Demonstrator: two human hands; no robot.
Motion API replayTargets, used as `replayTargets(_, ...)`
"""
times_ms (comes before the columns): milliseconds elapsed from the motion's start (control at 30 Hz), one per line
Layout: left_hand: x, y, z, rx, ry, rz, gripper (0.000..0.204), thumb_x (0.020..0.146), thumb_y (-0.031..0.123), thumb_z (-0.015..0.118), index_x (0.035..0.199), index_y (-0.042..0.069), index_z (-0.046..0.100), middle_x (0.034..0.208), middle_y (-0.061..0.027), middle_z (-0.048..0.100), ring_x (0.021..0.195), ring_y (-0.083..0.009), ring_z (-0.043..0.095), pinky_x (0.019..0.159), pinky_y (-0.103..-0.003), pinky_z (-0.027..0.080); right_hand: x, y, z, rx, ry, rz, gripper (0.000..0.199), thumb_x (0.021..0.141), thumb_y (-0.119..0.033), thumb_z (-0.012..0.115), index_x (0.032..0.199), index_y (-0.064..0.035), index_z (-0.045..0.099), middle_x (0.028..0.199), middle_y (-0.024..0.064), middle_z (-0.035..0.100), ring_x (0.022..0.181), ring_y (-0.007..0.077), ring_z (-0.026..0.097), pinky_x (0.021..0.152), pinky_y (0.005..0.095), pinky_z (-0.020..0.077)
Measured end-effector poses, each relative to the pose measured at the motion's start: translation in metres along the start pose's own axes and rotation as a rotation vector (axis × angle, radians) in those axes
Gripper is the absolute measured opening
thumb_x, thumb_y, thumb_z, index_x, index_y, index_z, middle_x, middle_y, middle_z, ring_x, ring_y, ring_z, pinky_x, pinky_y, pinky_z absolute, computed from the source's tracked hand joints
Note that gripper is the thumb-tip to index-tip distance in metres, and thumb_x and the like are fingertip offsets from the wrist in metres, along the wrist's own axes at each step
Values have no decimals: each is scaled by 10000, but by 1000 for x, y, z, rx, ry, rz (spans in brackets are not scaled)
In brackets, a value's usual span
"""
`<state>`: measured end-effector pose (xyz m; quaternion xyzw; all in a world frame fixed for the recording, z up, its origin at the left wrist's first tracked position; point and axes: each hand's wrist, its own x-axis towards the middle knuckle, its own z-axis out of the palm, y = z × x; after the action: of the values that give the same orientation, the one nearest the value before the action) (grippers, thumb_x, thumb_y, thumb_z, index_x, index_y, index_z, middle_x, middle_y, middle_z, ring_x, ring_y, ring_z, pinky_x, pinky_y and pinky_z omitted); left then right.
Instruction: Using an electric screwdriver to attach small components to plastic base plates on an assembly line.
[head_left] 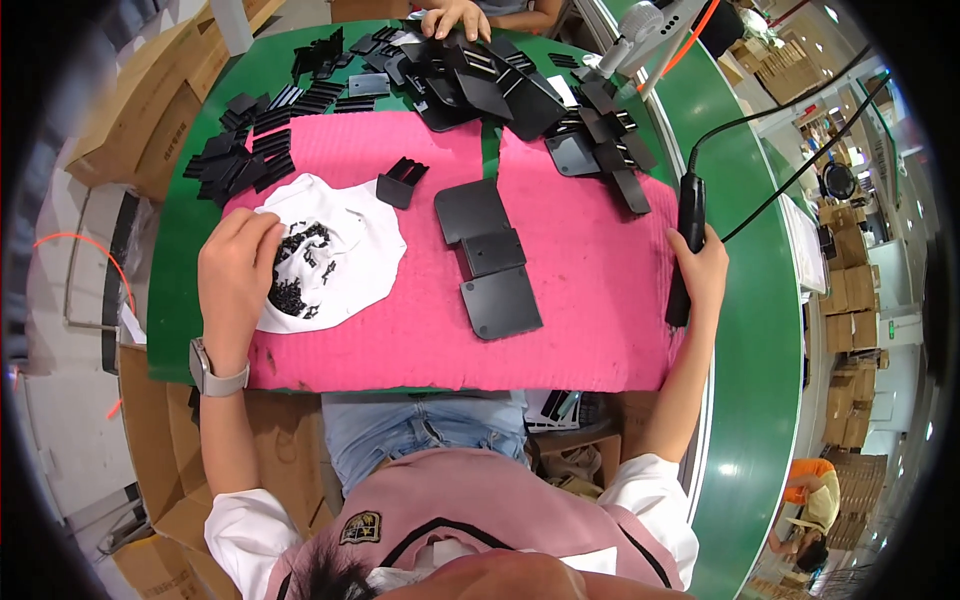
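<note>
My left hand (238, 262), with a watch on its wrist, is at the left side of a white cloth (365, 245). Its fingers are pinched together beside a pile of small black screws (288, 297); what they hold, if anything, is too small to make out. My right hand (703, 268) is wrapped round a black corded electric screwdriver (690, 205), upright at the right edge of the pink mat. Between the hands lies a black part (497, 300) of two flat plates joined by a narrower middle piece (493, 252). A loose black slotted piece (402, 183) sits beside the cloth.
The pink mat (600, 330) covers part of the green table (745, 400). Black plates (485, 90) heap at the far side, where another person's hand (455, 18) rests. More slotted pieces (235, 165) lie far left. A small white fan (637, 25) stands far right.
</note>
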<state>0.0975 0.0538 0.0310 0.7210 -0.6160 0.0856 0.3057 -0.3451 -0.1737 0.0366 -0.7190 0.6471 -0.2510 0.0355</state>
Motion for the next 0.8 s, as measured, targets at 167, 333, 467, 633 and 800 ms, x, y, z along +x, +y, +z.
replayTargets(167, 8, 9, -1, -250, 46, -184, 93, 838, 17, 584, 906, -26, 631, 778, -95, 615, 701, -168, 598, 618, -265, 456, -19, -54, -46, 963, -211, -3, 421, 800, -219, 624, 1096, 65, 530, 689, 87, 573, 561, 146, 554, 521, 253, 431)
replayTargets(333, 31, 39, 25, -952, -240, -293, 98, 853, 41, 601, 921, -18, 638, 812, -3, 620, 731, -67, 561, 649, -216, 462, -15, -131, -57, 1463, -430, -358, 570, 834, -259, 554, 1282, 51, 387, 785, 78, 501, 606, 151, 473, 639, 296, 397)
replayTargets(467, 45, 81, 40, -1257, -482, -299, 99, 844, 40, 616, 914, -23, 648, 803, -20, 621, 644, -68, 575, 572, -195, 466, -13, -189, -52, 1906, -561, -662, 546, 823, -252, 514, 1284, 14, 392, 667, 83, 487, 514, 168, 454, 524, 296, 379)
replayTargets(633, 40, 104, 48, -1291, -469, -174, 84, 835, 25, 621, 879, -42, 648, 788, -54, 608, 604, -93, 571, 564, -209, 473, -18, -198, -41, 1971, -672, -852, 632, 872, -498, 523, 1294, -50, 382, 671, -17, 459, 504, 115, 451, 629, 308, 414)
replayTargets(800, 41, 102, 53, -1220, -458, -88, 87, 802, 15, 652, 835, -65, 641, 791, -80, 599, 606, -121, 584, 542, -222, 471, -21, -187, -24, 2009, -690, -795, 503, 860, -414, 560, 1183, -54, 424, 620, 28, 475, 448, 131, 442, 524, 295, 394)
